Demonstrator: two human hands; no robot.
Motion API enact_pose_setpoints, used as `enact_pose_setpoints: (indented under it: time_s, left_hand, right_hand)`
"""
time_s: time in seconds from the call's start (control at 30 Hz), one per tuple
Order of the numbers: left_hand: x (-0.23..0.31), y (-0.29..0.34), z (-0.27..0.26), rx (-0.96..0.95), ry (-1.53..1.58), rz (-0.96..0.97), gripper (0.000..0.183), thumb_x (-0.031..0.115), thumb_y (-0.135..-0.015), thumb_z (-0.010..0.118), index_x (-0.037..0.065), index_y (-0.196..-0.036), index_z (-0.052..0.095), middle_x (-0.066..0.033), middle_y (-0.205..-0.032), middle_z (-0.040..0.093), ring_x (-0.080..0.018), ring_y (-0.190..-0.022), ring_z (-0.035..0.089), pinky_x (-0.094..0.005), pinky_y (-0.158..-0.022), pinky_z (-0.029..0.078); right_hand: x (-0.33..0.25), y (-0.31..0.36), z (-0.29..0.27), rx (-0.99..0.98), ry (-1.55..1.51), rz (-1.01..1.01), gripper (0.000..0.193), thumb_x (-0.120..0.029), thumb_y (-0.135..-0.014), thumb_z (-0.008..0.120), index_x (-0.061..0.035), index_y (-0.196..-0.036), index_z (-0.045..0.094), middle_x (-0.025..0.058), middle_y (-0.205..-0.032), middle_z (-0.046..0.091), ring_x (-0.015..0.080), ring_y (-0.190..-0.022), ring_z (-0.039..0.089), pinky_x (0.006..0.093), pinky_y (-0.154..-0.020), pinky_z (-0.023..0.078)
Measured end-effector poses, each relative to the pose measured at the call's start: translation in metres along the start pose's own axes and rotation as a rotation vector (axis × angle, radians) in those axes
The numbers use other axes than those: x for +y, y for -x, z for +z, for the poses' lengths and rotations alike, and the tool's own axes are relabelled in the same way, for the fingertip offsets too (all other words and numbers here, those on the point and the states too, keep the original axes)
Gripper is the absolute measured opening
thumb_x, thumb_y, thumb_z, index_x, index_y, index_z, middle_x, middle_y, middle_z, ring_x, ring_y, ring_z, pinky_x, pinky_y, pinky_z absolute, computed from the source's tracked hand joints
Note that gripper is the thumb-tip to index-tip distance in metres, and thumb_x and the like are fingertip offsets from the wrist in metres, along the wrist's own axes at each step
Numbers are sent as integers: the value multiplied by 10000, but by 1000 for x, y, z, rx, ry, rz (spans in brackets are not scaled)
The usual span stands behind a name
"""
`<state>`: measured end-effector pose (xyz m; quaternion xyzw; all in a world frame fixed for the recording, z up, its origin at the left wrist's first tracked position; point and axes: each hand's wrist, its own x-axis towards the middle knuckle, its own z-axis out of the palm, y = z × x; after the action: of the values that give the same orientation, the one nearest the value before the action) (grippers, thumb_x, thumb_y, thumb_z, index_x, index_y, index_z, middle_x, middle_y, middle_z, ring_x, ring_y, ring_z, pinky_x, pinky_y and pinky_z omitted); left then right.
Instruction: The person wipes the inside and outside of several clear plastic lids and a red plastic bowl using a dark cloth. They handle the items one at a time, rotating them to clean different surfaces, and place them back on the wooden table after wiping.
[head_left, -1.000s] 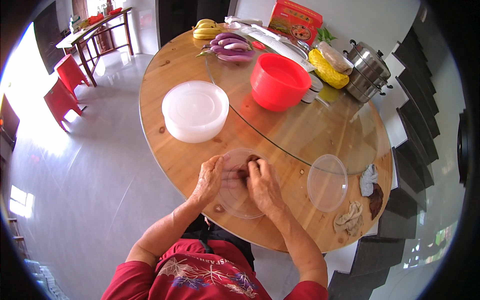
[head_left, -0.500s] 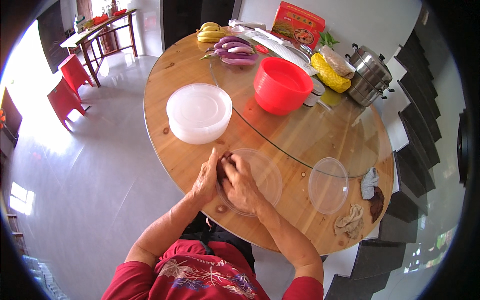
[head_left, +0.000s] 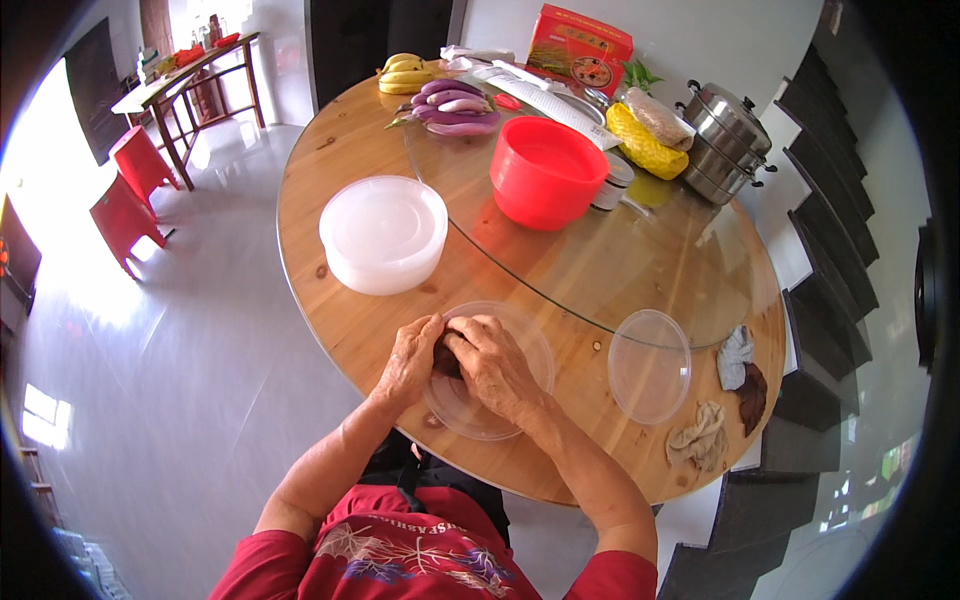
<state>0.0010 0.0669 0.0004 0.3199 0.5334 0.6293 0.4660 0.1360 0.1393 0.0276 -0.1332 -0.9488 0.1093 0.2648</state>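
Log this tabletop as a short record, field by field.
Left hand: left hand, at the left edge of a round clear plastic piece
Right hand: right hand, above that piece, fingers curled
Between hands: dark brown item, mostly hidden, possibly a cloth
Surface: round wooden table, bearing a glass disc
Beyond hands: translucent round container, red bowls
Right side: second clear plastic piece; gray, brown and beige cloths
Far side: bananas, eggplants, red box, yellow bag, steel pot
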Motion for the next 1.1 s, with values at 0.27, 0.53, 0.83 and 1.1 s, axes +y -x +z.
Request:
enact_pose_setpoints:
  time_s: [0.27,0.53,0.83,1.1]
  left_hand:
    - [-6,1,8,17,92,-102,449,347,-1007,436,-32,-1247,456,-180,-1021,625,-246,-849,674,-309,-594,560]
    - [-9,5,15,115,75,-62,429,332,-1009,424,-43,-1211,481,-189,-1010,634,-255,-845,677,-336,-589,569]
    - [-9,6,9,92,86,-47,435,327,-1008,427,-44,-1228,482,-184,-1029,635,-251,-866,671,-339,-610,575]
    - [-5,6,8,35,63,-89,436,321,-1013,420,-39,-1253,475,-172,-1022,633,-251,-852,670,-335,-639,577]
  right_hand:
    - [39,19,-9,21,474,20,241,-48,-754,598,36,-975,643,102,-1072,550,259,-1005,522,367,-822,488]
    - [-17,51,-64,-516,430,274,186,-45,-750,572,82,-858,656,181,-1022,522,324,-983,513,411,-765,514]
    - [-33,47,-52,-568,-240,192,182,-98,-826,579,9,-969,613,214,-1078,515,376,-1031,532,440,-871,484]
    - [35,24,3,95,124,393,504,-79,-841,579,122,-1265,394,280,-1305,338,441,-1164,406,467,-978,387]
